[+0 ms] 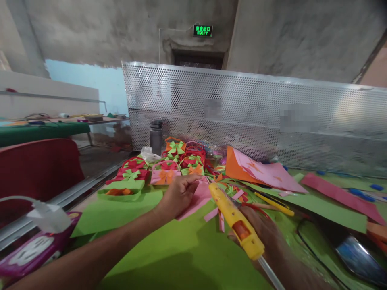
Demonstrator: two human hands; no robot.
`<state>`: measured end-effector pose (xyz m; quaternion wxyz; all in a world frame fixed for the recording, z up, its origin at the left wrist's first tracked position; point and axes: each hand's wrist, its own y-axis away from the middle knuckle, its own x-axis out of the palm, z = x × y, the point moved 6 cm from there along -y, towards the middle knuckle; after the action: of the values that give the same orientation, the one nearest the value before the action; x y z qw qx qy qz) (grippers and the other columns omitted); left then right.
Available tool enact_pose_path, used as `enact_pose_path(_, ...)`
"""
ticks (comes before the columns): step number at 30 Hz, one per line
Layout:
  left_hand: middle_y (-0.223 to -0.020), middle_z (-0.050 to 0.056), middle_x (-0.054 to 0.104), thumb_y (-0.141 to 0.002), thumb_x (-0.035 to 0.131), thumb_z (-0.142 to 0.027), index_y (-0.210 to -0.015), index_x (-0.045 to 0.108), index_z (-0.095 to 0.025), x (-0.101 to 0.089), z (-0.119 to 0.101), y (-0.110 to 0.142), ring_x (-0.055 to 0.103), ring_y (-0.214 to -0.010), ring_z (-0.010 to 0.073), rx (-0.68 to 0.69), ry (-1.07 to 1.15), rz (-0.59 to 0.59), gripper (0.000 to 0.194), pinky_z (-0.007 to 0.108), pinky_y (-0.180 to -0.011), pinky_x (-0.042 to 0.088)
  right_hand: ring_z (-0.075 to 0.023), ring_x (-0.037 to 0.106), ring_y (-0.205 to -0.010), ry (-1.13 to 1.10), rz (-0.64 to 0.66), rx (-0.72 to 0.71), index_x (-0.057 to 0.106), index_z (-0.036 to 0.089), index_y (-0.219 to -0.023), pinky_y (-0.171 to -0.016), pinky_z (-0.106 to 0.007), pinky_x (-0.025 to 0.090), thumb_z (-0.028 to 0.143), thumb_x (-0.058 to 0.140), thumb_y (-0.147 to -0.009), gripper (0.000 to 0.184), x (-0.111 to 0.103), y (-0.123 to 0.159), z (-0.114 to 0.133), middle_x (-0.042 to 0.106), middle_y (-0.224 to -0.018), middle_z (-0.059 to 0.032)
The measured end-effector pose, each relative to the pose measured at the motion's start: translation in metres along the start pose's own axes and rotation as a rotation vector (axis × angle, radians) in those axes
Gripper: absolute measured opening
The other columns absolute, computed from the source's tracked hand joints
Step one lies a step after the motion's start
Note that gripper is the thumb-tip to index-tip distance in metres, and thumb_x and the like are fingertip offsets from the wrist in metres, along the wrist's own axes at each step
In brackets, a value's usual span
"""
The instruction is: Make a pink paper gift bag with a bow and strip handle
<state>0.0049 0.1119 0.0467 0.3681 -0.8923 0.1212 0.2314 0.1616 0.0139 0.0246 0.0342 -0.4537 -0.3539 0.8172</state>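
Observation:
My left hand (182,192) pinches a piece of pink felt (198,198) along its upper edge, over the green sheet (181,253). In my right hand (261,225) is a yellow hot glue gun (231,217), with a clear glue stick poking out of its back end. Its nozzle points at the pink felt close to my left fingertips; whether it touches cannot be made out. Pink strips (222,219) lie just below the nozzle. Part of my right hand is hidden behind the gun.
Small felt bags with bows (166,173) stand at the back, near a grey bottle (156,137). Pink and orange sheets (256,169), a yellow-handled cutter (275,203) and a phone (359,257) lie right. A purple power strip (36,245) sits left. Behind rises a perforated metal panel (242,96).

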Motion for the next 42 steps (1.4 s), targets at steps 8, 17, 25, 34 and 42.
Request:
enact_pose_path(8,-0.053,-0.003,0.054,-0.078,0.04,-0.014,-0.088,0.068,-0.014,-0.0001,-0.0037,0.0007,0.044,-0.048,0.0092,0.018,0.007,-0.003,0.03,0.018,-0.052,0.038,-0.0195,0.059,-0.052,0.015,-0.035,0.02,0.048,0.024,-0.08,-0.045,-0.027,0.041,0.028,0.046,-0.078,0.005,0.0026,0.0005,-0.0023,0.061,-0.065,-0.0029)
enact_pose_path(17,-0.062,-0.001,0.06,-0.077,0.041,-0.013,-0.089,0.067,-0.015,0.0023,-0.0002,0.0015,0.047,-0.051,0.0097,0.014,-0.009,0.007,0.029,0.018,-0.054,0.04,-0.0195,0.058,-0.05,0.057,-0.078,-0.004,0.048,0.024,-0.077,-0.043,-0.026,0.04,0.028,0.048,-0.076,0.005,0.0044,0.0014,-0.0043,0.061,-0.062,-0.0023)
enact_pose_path(25,-0.058,-0.001,0.059,-0.077,0.042,-0.013,-0.086,0.068,-0.014,0.0011,-0.0013,0.0012,0.044,-0.047,0.0088,0.01,-0.012,-0.012,0.028,0.018,-0.052,0.04,-0.0204,0.059,-0.053,0.148,-0.077,0.003,0.047,0.024,-0.077,-0.045,-0.027,0.04,0.027,0.047,-0.074,0.004,0.0037,0.003,-0.0039,0.06,-0.062,-0.0025)
enact_pose_path(34,-0.049,-0.004,0.05,-0.077,0.041,-0.012,-0.085,0.068,-0.014,0.0003,-0.0022,0.0012,0.038,-0.043,0.0081,0.002,-0.011,-0.026,0.029,0.017,-0.047,0.036,-0.02,0.057,-0.049,0.182,-0.083,0.003,0.043,0.024,-0.075,-0.044,-0.027,0.037,0.023,0.046,-0.072,0.005,0.0036,0.0021,-0.0048,0.057,-0.058,-0.0014)
enact_pose_path(42,-0.056,-0.002,0.057,-0.077,0.041,-0.013,-0.089,0.068,-0.015,0.003,0.0009,0.0028,0.046,-0.051,0.0095,0.011,0.006,-0.003,0.029,0.018,-0.052,0.039,-0.019,0.055,-0.048,0.214,-0.064,0.02,0.042,0.025,-0.069,-0.046,-0.027,0.036,0.029,0.048,-0.074,0.009,0.0024,0.0014,-0.0027,0.055,-0.056,-0.0005)
